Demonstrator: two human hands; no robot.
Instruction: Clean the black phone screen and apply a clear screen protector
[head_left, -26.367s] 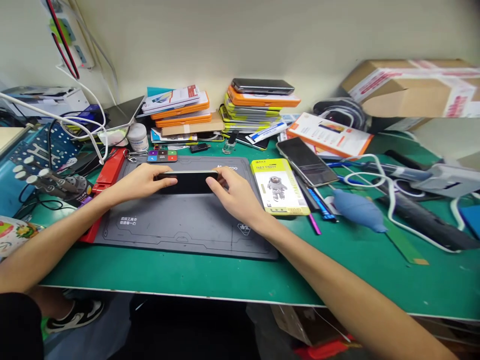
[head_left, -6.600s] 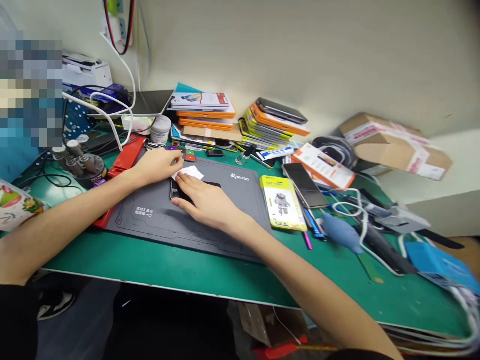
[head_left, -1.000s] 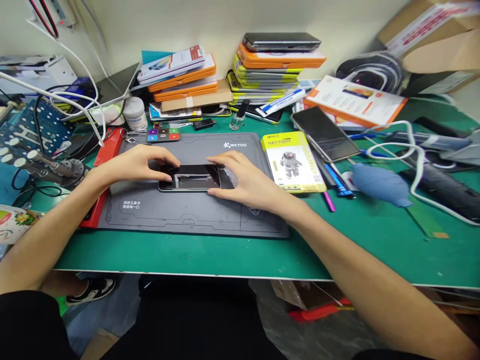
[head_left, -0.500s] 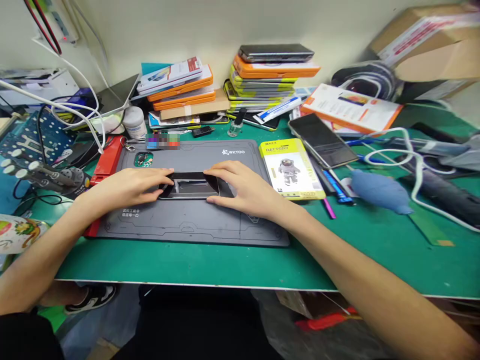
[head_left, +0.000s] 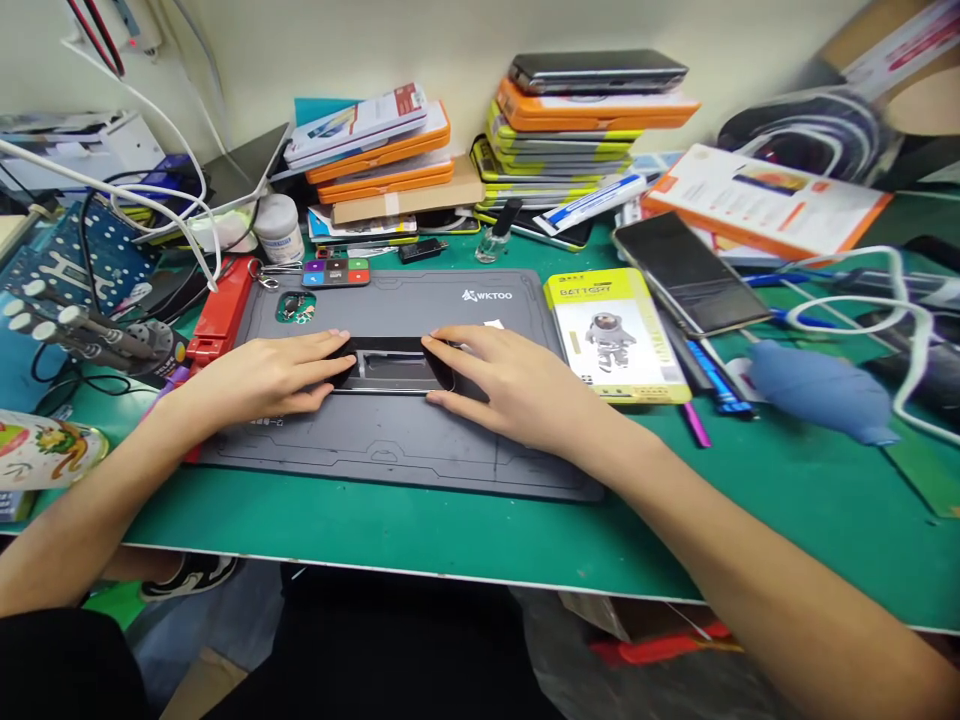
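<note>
A black smartphone (head_left: 397, 371) lies on the grey work mat (head_left: 405, 465), its long side running left to right. Its dark glossy face reflects light, and both ends are covered by fingers. My left hand (head_left: 281, 375) grips the left end, fingers along the edges. At the right end, my right hand (head_left: 504, 385) has its thumb on the near edge and its fingers on the far edge. Small screws and metal parts sit in a recess of the mat (head_left: 298, 308) near its top left.
A yellow battery box (head_left: 619, 340) lies right of the mat, near another phone (head_left: 690, 272), a blue air blower (head_left: 821, 390) and pens. Stacked boxes (head_left: 379, 140) line the wall. A screwdriver stand (head_left: 139, 345) and a printed cup (head_left: 49, 450) are at left.
The camera view has shifted, so the items at right appear farther right. Both hands keep their hold on the phone's ends, with only slight finger movement.
</note>
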